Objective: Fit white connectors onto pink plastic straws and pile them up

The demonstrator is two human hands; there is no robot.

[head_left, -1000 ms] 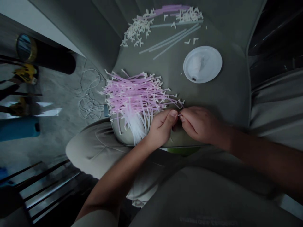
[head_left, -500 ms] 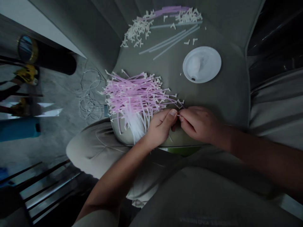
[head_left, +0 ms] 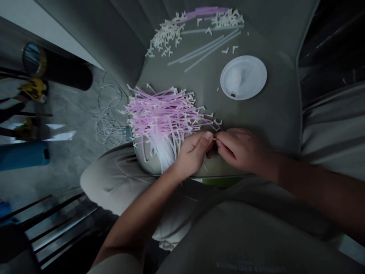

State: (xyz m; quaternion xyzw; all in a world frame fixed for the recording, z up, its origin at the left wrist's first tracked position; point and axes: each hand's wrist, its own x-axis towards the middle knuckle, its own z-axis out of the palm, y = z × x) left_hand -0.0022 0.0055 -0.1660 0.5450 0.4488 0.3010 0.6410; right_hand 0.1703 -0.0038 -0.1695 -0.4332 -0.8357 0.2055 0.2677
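Note:
Fingertip to fingertip, my left hand (head_left: 194, 152) and my right hand (head_left: 242, 148) are closed in pinches near the front edge of the grey seat. A tiny pale piece (head_left: 216, 139) shows between them; the fingers cover most of it, and its kind is hard to tell. Left of my hands lies a heap of thin pink tubes (head_left: 162, 110) with white angled connectors on their ends. A bundle of clear white tubes (head_left: 165, 152) sticks out from under the heap, beside my left wrist. A short thin strip (head_left: 205, 166) shows just below my left hand.
A white round lid (head_left: 256, 82) lies at right on the seat (head_left: 273, 110). Toward the backrest are piled white connectors (head_left: 167, 36), pink tubes (head_left: 207, 12) and several loose clear tubes (head_left: 205, 47). A coiled cable (head_left: 110, 121) and a black cylinder (head_left: 65, 72) are on the floor at left.

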